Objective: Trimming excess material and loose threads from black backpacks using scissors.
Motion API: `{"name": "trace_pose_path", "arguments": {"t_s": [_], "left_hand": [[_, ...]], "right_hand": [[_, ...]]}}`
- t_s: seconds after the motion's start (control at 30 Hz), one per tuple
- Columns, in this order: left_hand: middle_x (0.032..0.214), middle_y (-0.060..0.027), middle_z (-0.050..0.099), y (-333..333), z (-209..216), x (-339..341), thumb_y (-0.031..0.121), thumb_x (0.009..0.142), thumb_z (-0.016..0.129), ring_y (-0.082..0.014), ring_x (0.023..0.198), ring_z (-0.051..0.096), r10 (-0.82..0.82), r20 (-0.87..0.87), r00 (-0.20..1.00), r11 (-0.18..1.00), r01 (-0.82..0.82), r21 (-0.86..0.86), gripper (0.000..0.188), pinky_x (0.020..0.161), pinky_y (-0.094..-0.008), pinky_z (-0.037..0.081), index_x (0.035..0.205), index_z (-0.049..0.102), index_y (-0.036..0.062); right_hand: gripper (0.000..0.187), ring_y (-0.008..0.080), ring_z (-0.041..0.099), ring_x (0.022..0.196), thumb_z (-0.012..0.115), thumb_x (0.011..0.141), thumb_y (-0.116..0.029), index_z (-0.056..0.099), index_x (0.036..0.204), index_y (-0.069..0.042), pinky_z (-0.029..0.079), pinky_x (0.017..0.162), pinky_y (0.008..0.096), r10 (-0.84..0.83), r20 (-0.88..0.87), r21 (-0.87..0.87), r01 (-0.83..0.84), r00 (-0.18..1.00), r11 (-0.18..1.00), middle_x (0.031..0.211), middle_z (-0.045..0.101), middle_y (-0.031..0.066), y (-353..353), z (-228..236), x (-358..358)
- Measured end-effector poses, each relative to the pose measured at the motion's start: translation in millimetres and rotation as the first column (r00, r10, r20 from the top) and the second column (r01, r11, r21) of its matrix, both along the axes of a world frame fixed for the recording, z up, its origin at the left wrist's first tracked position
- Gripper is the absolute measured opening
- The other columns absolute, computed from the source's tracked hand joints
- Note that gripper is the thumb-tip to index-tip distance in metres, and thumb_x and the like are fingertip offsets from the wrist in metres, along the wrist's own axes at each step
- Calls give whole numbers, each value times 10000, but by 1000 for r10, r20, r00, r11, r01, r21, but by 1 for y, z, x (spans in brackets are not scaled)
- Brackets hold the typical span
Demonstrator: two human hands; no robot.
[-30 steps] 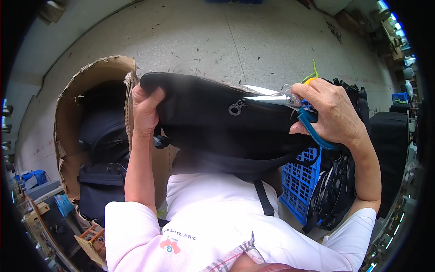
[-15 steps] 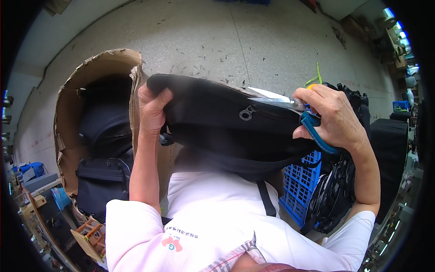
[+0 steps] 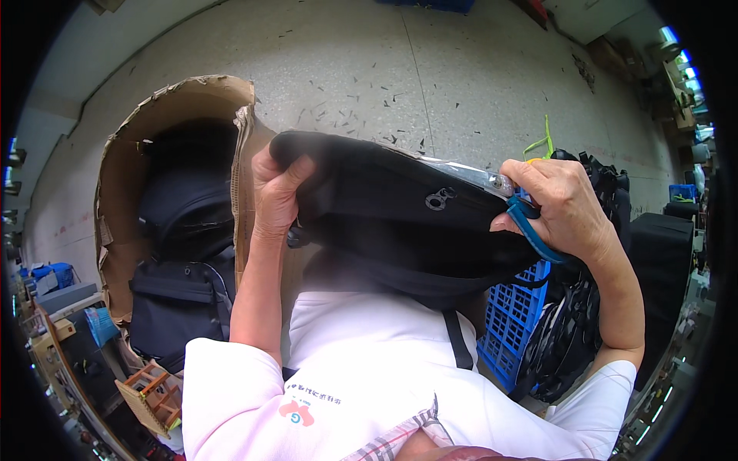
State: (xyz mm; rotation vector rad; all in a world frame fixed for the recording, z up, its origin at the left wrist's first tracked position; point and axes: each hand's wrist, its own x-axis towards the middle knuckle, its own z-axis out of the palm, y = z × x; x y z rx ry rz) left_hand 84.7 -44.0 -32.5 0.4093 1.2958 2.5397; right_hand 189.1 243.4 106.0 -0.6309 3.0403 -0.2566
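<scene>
Across my lap lies a black fabric bag [image 3: 369,207], with a small grey printed mark on its face. My left hand [image 3: 278,188] grips its upper left corner, thumb on the near side and fingers behind. In my right hand [image 3: 565,203] is a pair of scissors [image 3: 530,227] with blue handles. Their metal blades lie along the bag's upper right edge, close together, and point left. Part of the blades is hidden at the fabric edge.
At left stands a torn-edged cardboard box [image 3: 115,180] holding black bags [image 3: 184,307]. A blue plastic crate [image 3: 511,326] sits at right beside piled black bags [image 3: 573,330]. Dark scraps [image 3: 346,115] litter the grey floor. A small wooden stool [image 3: 154,396] stands at lower left.
The scissor blades have closed from a spread position along the bag's edge. My left hand and the bag appear slightly farther right in view.
</scene>
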Motion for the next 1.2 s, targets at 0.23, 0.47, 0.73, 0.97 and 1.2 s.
{"name": "trace_pose_path", "arguments": {"t_s": [0.23, 0.47, 0.73, 0.97, 1.2], "left_hand": [[901, -64, 637, 5, 8, 4, 18, 750, 658, -139, 829, 582, -21, -34, 999, 1000, 21, 6, 182, 800, -272, 452, 927, 616, 7], [911, -84, 643, 5, 9, 8, 8, 771, 623, -158, 848, 584, -29, -36, 999, 1000, 29, 9, 155, 827, -298, 442, 925, 617, -3], [846, -42, 639, 8, 20, 8, 89, 726, 705, -117, 766, 589, -34, -3, 999, 999, 33, -34, 209, 729, -245, 468, 906, 621, 22], [830, -32, 634, 10, 26, 9, 96, 717, 716, -111, 757, 582, -53, 0, 999, 998, 53, -16, 213, 723, -241, 463, 893, 619, 24], [850, -35, 617, 5, 14, 8, 79, 739, 690, -118, 785, 560, -18, -70, 997, 994, 11, -110, 198, 736, -238, 443, 905, 613, 5]], "right_hand": [[558, 217, 569, 561, 633, 678, -572, 568, 872, -53, 463, 534, 311, -8, -22, -42, 7, 1000, 999, 624, 558, 89, -14, -3, -12], [526, 194, 560, 508, 626, 706, -545, 574, 866, -47, 456, 501, 283, 50, 41, -50, -48, 998, 998, 561, 538, 56, -16, -5, -14], [505, 167, 494, 445, 692, 648, -510, 584, 859, -63, 399, 448, 249, 20, 149, -243, 17, 989, 970, 518, 478, 34, -14, -12, -10], [524, 199, 537, 504, 678, 665, -502, 570, 874, -33, 429, 487, 276, 26, 15, -189, -23, 1000, 982, 569, 525, 66, -31, -10, -15], [544, 158, 458, 466, 668, 680, -520, 566, 902, -33, 350, 457, 240, -84, 180, -304, 137, 980, 943, 517, 409, 32, -23, -6, -18]]}}
